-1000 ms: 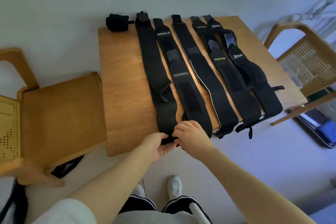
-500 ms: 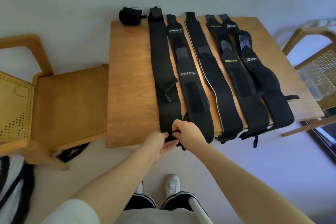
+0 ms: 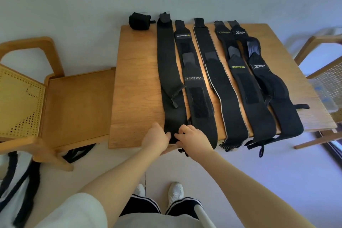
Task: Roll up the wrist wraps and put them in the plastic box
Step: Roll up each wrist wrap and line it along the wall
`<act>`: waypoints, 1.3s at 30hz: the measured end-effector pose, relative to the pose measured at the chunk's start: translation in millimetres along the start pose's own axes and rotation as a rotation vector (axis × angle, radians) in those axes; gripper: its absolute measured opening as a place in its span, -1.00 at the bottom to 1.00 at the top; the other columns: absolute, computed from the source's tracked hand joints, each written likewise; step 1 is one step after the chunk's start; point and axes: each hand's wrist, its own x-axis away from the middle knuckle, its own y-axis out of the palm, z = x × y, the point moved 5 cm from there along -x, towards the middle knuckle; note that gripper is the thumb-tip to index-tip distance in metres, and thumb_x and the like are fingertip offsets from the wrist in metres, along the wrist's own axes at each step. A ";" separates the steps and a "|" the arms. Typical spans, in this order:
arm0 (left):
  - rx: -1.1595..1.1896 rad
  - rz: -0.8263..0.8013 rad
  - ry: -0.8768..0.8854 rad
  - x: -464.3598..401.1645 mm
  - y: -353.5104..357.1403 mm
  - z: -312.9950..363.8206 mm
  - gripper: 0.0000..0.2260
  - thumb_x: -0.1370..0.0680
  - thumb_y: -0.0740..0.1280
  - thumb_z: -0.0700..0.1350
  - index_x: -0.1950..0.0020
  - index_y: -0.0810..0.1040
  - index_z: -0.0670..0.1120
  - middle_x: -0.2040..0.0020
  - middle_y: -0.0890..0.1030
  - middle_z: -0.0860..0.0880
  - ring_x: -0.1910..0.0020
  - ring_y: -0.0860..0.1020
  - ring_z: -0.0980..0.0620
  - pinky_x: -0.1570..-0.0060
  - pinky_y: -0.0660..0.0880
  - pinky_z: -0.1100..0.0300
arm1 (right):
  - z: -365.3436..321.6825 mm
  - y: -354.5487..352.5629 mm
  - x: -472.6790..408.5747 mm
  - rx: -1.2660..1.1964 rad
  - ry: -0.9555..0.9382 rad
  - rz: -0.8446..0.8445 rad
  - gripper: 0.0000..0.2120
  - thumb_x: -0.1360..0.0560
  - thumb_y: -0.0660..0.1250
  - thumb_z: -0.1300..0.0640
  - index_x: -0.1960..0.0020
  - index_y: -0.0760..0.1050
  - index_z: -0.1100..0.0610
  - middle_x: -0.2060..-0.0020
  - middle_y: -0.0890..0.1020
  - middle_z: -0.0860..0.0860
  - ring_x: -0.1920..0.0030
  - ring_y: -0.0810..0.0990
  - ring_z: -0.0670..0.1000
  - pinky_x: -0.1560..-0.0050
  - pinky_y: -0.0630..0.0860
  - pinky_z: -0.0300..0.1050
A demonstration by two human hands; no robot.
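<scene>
At desk (image 3: 137,87) front edge, left hand (image 3: 157,139) and right hand (image 3: 193,139) are pinching leftmost wrap (image 3: 169,72) end; loose start is risking crooked, telescoping roll.

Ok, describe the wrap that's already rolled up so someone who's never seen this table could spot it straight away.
Find the wooden table and go to its far left corner, by the wall. The rolled wrap sits there, left of the row of flat straps. It is the only one bundled into a small black lump.

Left hand (image 3: 156,139), right hand (image 3: 192,139) pinch near end of leftmost wrap (image 3: 169,72) on table (image 3: 137,87).
</scene>
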 end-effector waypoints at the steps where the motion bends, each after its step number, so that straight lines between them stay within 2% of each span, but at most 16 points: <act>1: -0.138 0.105 0.146 -2.9 -5.9 1.7 -0.79 -0.59 0.24 0.00 -0.13 0.33 -0.08 0.07 0.56 -0.05 0.21 0.58 0.01 0.33 0.52 0.19 | 1.6 -0.7 -1.8 -0.030 0.030 0.000 -0.65 -0.62 0.16 0.05 -0.39 0.38 0.03 -0.23 0.41 0.01 -0.24 0.37 0.04 -0.17 0.36 -0.12; 3: -0.195 0.196 0.453 -1.2 -10.8 7.9 -0.84 -0.59 0.24 -0.04 -0.14 0.42 -0.04 -0.05 0.49 0.01 0.10 0.52 0.07 0.18 0.49 0.23 | 4.0 -2.8 -5.1 -0.102 0.079 0.007 -0.68 -0.62 0.16 0.04 -0.35 0.42 0.03 -0.17 0.45 0.00 -0.20 0.39 0.03 -0.11 0.41 -0.12; 5: -0.130 0.107 0.653 1.8 -7.7 13.6 -0.87 -0.59 0.25 -0.09 -0.11 0.52 -0.04 -0.08 0.50 0.04 0.00 0.52 0.09 0.05 0.44 0.30 | 5.7 -4.3 -7.3 -0.171 0.119 -0.001 -0.72 -0.61 0.19 0.05 -0.29 0.46 0.04 -0.10 0.48 0.00 -0.16 0.43 0.02 -0.07 0.47 -0.11; 6: -0.110 0.032 0.677 3.0 -5.2 14.8 -0.86 -0.59 0.26 -0.10 -0.11 0.54 -0.04 -0.08 0.53 0.05 -0.03 0.52 0.10 0.04 0.41 0.33 | 6.8 -5.4 -7.7 -0.213 0.139 0.000 -0.76 -0.60 0.21 0.06 -0.25 0.46 0.05 -0.06 0.49 0.01 -0.12 0.46 0.03 -0.05 0.50 -0.10; 8: -0.136 -0.049 0.673 1.0 -2.0 13.8 -0.82 -0.57 0.30 -0.09 -0.17 0.54 -0.03 -0.11 0.56 0.05 -0.07 0.52 0.12 -0.01 0.39 0.34 | 11.7 -8.7 -7.7 -0.321 0.203 0.003 -0.82 -0.58 0.26 0.08 -0.17 0.42 0.05 -0.01 0.52 0.02 0.00 0.53 0.03 0.01 0.55 -0.10; 11: -0.189 -0.029 0.676 -4.8 -0.8 11.6 -0.78 -0.57 0.30 -0.08 -0.21 0.54 -0.03 -0.14 0.55 0.05 -0.09 0.51 0.12 -0.07 0.41 0.31 | 17.9 -12.1 -10.1 -0.420 0.262 -0.018 -0.87 -0.57 0.27 0.09 -0.10 0.42 0.05 0.01 0.54 0.05 0.08 0.58 0.04 0.05 0.60 -0.08; 15: -0.209 0.059 0.665 -2.2 1.0 16.3 -0.80 -0.59 0.25 -0.06 -0.20 0.53 -0.01 -0.11 0.55 0.05 -0.04 0.51 0.12 -0.01 0.45 0.27 | 14.3 -13.6 -12.6 -0.354 0.226 0.054 -0.82 -0.58 0.26 0.08 -0.14 0.51 0.10 -0.20 0.41 0.02 -0.07 0.48 0.00 -0.09 0.51 -0.14; 17: -0.239 0.105 0.648 -0.9 1.4 19.6 -0.83 -0.60 0.23 -0.05 -0.18 0.48 0.01 -0.09 0.55 0.08 -0.02 0.52 0.11 0.07 0.44 0.28 | 9.6 -12.9 -10.2 -0.238 0.192 0.081 -0.78 -0.57 0.27 0.09 -0.19 0.51 0.11 -0.26 0.35 0.01 -0.15 0.41 0.01 -0.14 0.46 -0.14; 19: -0.285 0.124 0.651 -0.9 1.3 23.9 -0.89 -0.61 0.22 -0.07 -0.12 0.44 0.01 -0.06 0.55 0.07 0.05 0.49 0.11 0.14 0.42 0.28 | 5.0 -12.1 -9.0 -0.083 0.095 0.097 -0.74 -0.56 0.29 0.10 -0.23 0.51 0.09 -0.24 0.36 0.03 -0.19 0.36 0.04 -0.19 0.39 -0.09; 22: -0.310 0.139 0.662 -1.9 1.9 26.5 -0.92 -0.61 0.21 -0.07 -0.08 0.46 0.01 -0.03 0.54 0.05 0.11 0.43 0.13 0.14 0.42 0.26 | 8.9 -12.4 -6.2 -0.053 0.041 0.078 -0.71 -0.59 0.22 0.02 -0.29 0.47 0.04 -0.19 0.38 0.01 -0.18 0.37 0.03 -0.20 0.38 -0.08; 25: -0.326 0.172 0.686 -1.5 3.1 28.8 -0.86 -0.62 0.20 -0.05 -0.12 0.49 0.00 -0.06 0.51 0.06 0.03 0.49 0.10 0.07 0.46 0.25 | 12.3 -10.9 -6.6 0.027 0.029 0.042 -0.66 -0.56 0.28 0.09 -0.33 0.41 0.04 -0.17 0.43 0.03 -0.17 0.39 0.05 -0.18 0.35 -0.08; 27: -0.337 0.200 0.724 -1.1 4.0 30.2 -0.82 -0.63 0.18 -0.06 -0.15 0.51 -0.05 -0.14 0.46 0.06 0.01 0.51 0.08 0.06 0.46 0.25 | 11.6 -12.8 -9.4 -0.003 0.070 0.030 -0.69 -0.57 0.27 0.13 -0.31 0.43 0.04 -0.13 0.49 0.03 -0.15 0.42 0.05 -0.17 0.35 -0.08; 29: -0.364 0.202 0.770 -1.3 5.1 28.6 -0.78 -0.63 0.17 -0.06 -0.22 0.49 -0.07 -0.21 0.46 0.05 -0.04 0.50 0.08 0.00 0.46 0.25 | 12.3 -17.4 -12.0 -0.104 0.145 0.036 -0.73 -0.57 0.26 0.16 -0.27 0.43 0.05 -0.08 0.53 0.02 -0.11 0.47 0.05 -0.18 0.37 -0.07; 33: -0.421 0.126 0.804 -1.5 5.7 23.1 -0.63 -0.61 0.21 -0.02 -0.41 0.37 -0.05 -0.34 0.41 0.04 -0.27 0.41 0.10 -0.23 0.38 0.24 | 22.6 -22.8 -16.6 -0.330 0.301 -0.023 -0.80 -0.58 0.25 0.14 -0.18 0.33 0.04 0.06 0.52 0.01 0.04 0.53 0.04 -0.14 0.50 -0.01; 36: -0.473 0.137 0.786 -3.6 2.6 30.2 -0.65 -0.64 0.17 -0.05 -0.42 0.36 -0.06 -0.35 0.39 0.02 -0.23 0.44 0.06 -0.16 0.42 0.21 | 21.2 -25.5 -21.6 -0.322 0.325 -0.023 -0.82 -0.59 0.23 0.13 -0.18 0.37 0.06 -0.05 0.49 0.05 0.01 0.51 0.04 -0.06 0.55 -0.02; 39: -0.437 0.154 0.712 -9.6 0.3 36.3 -0.70 -0.65 0.13 -0.04 -0.35 0.41 -0.07 -0.25 0.44 -0.01 -0.09 0.47 0.04 0.05 0.44 0.19 | 18.7 -31.6 -24.1 -0.114 0.228 0.088 -0.77 -0.57 0.25 0.16 -0.22 0.43 0.09 -0.29 0.35 0.08 -0.17 0.41 0.06 -0.15 0.46 -0.08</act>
